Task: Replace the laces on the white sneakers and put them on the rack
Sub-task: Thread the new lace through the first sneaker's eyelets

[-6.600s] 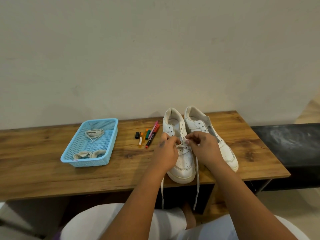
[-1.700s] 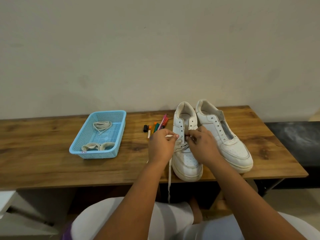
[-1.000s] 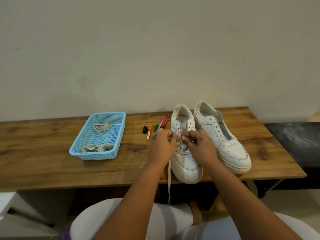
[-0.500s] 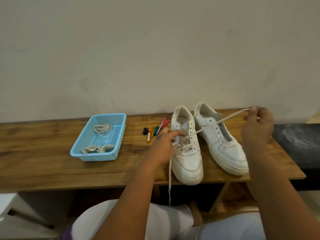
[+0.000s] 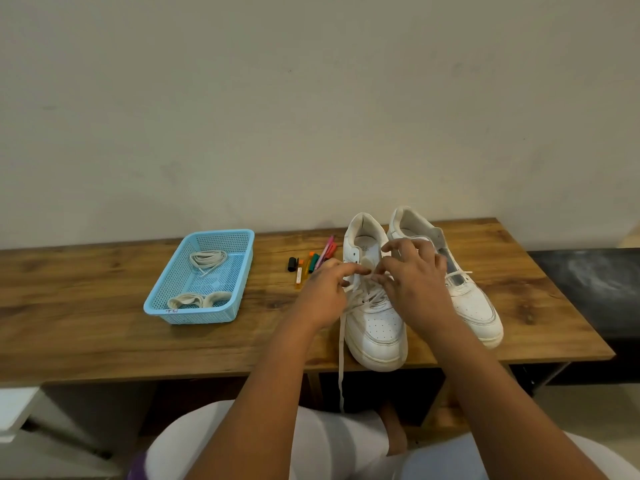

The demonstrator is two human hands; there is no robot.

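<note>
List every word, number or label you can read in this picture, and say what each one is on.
Red handwritten marks on the front rim of the blue basket: too small to read with certainty.
Grey print on the insole of the left sneaker: too blurred to read.
White label on the orange marker: too small to read.
No other text is visible.

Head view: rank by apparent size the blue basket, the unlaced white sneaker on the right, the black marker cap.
1. Blue plastic mesh basket
2. Unlaced white sneaker, partly behind the right hand, so its margin is unsure
3. Black marker cap, clearly smallest
</note>
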